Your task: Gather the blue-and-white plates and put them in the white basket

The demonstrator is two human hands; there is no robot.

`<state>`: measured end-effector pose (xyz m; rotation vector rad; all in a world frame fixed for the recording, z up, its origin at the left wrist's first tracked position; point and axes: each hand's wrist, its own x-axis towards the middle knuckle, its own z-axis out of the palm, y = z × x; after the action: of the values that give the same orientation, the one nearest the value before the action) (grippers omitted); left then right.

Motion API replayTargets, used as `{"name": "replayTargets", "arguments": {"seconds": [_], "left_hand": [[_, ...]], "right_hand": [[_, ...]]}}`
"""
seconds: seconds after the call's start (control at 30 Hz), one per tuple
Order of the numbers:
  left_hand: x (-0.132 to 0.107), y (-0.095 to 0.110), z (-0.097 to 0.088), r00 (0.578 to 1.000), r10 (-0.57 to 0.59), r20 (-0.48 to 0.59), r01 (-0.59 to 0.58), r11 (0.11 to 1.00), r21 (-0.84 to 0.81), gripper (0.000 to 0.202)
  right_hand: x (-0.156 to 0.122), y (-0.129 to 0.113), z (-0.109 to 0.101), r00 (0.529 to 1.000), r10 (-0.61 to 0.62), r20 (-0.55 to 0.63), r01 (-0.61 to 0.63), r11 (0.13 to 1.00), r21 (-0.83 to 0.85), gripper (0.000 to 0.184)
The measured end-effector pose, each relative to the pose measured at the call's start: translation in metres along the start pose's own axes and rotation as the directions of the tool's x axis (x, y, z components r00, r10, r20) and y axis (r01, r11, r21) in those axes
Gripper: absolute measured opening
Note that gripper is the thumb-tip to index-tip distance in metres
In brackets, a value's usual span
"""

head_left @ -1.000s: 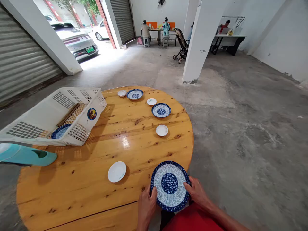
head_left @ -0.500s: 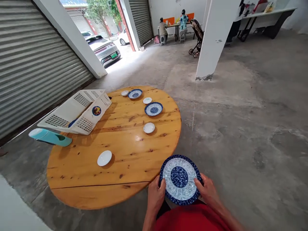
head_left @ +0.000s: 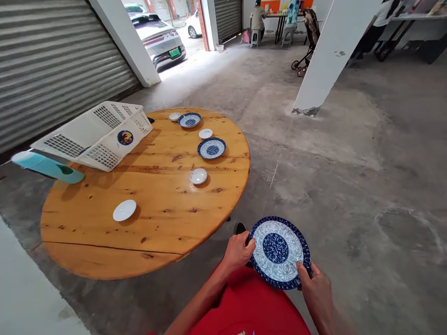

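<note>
A blue-and-white patterned plate [head_left: 275,248] is held in front of my body, just off the right side of the round wooden table [head_left: 157,223]. My left hand [head_left: 240,251] grips its left rim, thumb on top. On the lower right rim, my right hand [head_left: 315,284] is closed with its thumb on the face. Nearest on the table is a small white dish [head_left: 198,176]; another white dish [head_left: 125,211] lies to the left. Farther back are a patterned plate [head_left: 212,148], a small dish [head_left: 206,134], a second patterned plate [head_left: 189,120] and a small dish [head_left: 174,117].
A white plastic basket [head_left: 104,148] sits at the table's left side, with a light-blue bottle-like object [head_left: 45,166] beside it. A white pillar [head_left: 331,60] stands ahead. Behind it are a stroller [head_left: 309,42] and people seated at a far table.
The plate in my hands has moved right, away from the table edge. My left hand has shifted up its rim. The view has turned, so the table sits farther left.
</note>
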<state>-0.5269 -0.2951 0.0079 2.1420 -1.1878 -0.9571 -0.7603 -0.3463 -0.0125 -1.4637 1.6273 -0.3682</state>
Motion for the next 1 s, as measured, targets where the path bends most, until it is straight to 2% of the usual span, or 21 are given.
{"name": "replayTargets", "arguments": {"seconds": [0.1,0.2,0.33,0.4,0.5,0.63,0.73,0.83,0.93,1.0], "left_hand": [[0.04,0.006,-0.002,0.999,0.023,0.023,-0.023,1.0,-0.008,0.03],[0.087,0.013,-0.01,0.998,0.047,0.035,-0.046,0.999,-0.008,0.027],[0.15,0.021,-0.034,0.999,0.041,0.004,-0.041,0.999,-0.002,0.022],[0.176,0.021,-0.051,0.999,0.013,-0.031,-0.013,1.0,0.01,0.022],[0.207,0.019,-0.076,0.994,-0.055,-0.097,0.056,0.998,0.011,0.022],[0.232,0.01,-0.107,0.975,-0.141,-0.174,0.133,0.99,-0.055,0.023],[0.239,-0.003,-0.124,0.945,-0.21,-0.251,0.18,0.974,-0.138,0.024],[0.242,-0.019,-0.135,0.892,-0.3,-0.338,0.231,0.946,-0.228,0.026],[0.25,-0.032,-0.146,0.811,-0.39,-0.436,0.274,0.912,-0.305,0.028],[0.26,-0.039,-0.155,0.738,-0.454,-0.499,0.31,0.886,-0.346,0.028]], "right_hand": [[0.034,-0.009,-0.002,0.994,0.106,0.004,-0.106,0.994,-0.033,0.048],[0.08,-0.027,-0.005,0.993,0.117,-0.006,-0.117,0.992,-0.054,0.049],[0.146,-0.078,-0.004,0.993,0.117,0.012,-0.114,0.982,-0.149,0.048],[0.176,-0.11,0.001,0.996,0.076,0.036,-0.066,0.972,-0.224,0.045],[0.211,-0.156,0.018,0.997,-0.047,0.055,0.061,0.954,-0.294,0.044],[0.245,-0.201,0.049,0.973,-0.193,0.123,0.218,0.946,-0.241,0.044],[0.268,-0.229,0.074,0.93,-0.308,0.203,0.349,0.913,-0.213,0.041],[0.294,-0.258,0.102,0.858,-0.398,0.325,0.471,0.863,-0.184,0.039],[0.324,-0.294,0.134,0.744,-0.486,0.459,0.596,0.793,-0.126,0.036],[0.346,-0.32,0.158,0.653,-0.538,0.533,0.675,0.733,-0.087,0.034]]}}
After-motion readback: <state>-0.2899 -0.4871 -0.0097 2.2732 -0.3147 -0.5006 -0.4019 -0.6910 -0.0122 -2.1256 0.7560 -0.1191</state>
